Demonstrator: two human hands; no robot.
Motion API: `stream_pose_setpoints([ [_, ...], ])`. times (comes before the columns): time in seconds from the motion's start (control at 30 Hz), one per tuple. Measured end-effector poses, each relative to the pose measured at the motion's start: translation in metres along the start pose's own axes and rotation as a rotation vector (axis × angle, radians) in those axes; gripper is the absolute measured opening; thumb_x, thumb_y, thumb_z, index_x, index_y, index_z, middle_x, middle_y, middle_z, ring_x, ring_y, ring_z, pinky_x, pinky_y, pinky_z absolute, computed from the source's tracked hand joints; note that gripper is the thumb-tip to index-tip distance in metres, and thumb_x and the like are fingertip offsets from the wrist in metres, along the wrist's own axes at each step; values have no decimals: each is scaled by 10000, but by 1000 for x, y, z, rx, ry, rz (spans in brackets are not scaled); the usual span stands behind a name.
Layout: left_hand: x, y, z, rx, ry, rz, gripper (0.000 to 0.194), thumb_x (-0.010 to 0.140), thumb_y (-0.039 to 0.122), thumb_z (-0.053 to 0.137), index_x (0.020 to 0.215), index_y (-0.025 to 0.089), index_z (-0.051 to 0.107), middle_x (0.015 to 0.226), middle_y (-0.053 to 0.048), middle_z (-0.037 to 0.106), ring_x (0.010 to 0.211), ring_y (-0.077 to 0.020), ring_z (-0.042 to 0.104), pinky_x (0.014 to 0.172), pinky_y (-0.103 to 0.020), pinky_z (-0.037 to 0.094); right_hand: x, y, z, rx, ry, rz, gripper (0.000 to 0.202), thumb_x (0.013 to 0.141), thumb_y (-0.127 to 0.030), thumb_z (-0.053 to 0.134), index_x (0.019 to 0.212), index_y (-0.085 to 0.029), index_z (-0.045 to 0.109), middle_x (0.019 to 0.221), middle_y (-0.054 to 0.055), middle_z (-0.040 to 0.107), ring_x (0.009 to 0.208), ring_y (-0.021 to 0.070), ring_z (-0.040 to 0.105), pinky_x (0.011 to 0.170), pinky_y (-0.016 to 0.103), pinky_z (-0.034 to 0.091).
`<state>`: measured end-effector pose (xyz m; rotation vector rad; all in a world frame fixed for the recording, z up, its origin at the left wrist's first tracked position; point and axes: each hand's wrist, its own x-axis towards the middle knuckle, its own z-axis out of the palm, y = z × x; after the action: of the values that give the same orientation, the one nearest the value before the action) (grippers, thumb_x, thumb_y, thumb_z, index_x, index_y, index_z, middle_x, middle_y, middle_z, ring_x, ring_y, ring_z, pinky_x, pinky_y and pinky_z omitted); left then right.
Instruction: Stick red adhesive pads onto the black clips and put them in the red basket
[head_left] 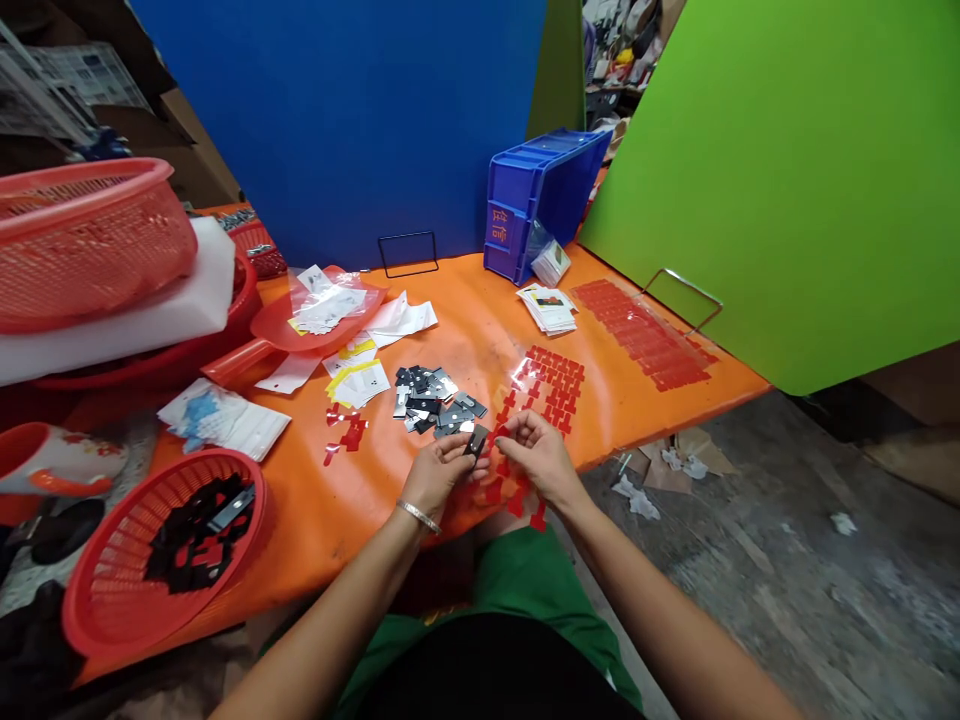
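My left hand, with a bracelet on its wrist, pinches a small black metal plate between thumb and fingers. Close beside it, my right hand is closed in a pinch at the plate's right side. Red shows by its fingertips, but what they hold is too small to make out. Beneath and beyond the right hand lies a clear sheet of red T-shaped stickers, its near end reaching the table edge. Just past my left hand is a pile of black and silver metal plates.
Loose red stickers lie left of the pile. A red basket of black parts stands front left, near a mug. Behind are a red dustpan, printed cards, a blue crate and another red sheet.
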<state>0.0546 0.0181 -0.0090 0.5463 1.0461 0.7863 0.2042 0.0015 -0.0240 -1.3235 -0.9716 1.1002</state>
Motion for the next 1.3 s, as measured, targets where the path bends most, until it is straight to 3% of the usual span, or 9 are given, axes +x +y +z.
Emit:
stream_pose_setpoints([
  [0.13, -16, -8, -14, -28, 38, 1, 298, 632, -12, 689, 906, 78, 613, 759, -86, 710, 628, -153, 681, 599, -220, 567, -19, 1, 25, -36, -79, -47, 177, 680, -231, 655, 744, -204, 492, 664, -31, 544, 586, 115, 520, 555, 234, 412],
  [0.3, -26, -10, -20, -47, 31, 8, 319, 642, 0, 684, 945, 69, 613, 759, -80, 714, 600, -136, 672, 603, -219, 572, -28, 4, 37, -109, -95, -90, 137, 726, -220, 607, 773, -213, 479, 691, -20, 550, 601, 130, 529, 557, 248, 430],
  [0.83, -30, -9, -26, -44, 17, 13, 291, 681, -19, 632, 962, 54, 618, 826, -103, 718, 656, -155, 686, 602, -217, 575, -34, 5, 41, -183, -144, -119, 100, 766, -233, 577, 782, -217, 480, 686, -25, 551, 570, 123, 531, 528, 243, 453],
  [1.3, -28, -11, -27, -61, 32, 7, 320, 631, 18, 712, 937, 69, 634, 801, -91, 717, 642, -150, 680, 613, -229, 578, -34, 9, 41, -213, -129, -129, 98, 780, -263, 580, 794, -222, 492, 745, -2, 584, 613, 139, 552, 561, 263, 473],
])
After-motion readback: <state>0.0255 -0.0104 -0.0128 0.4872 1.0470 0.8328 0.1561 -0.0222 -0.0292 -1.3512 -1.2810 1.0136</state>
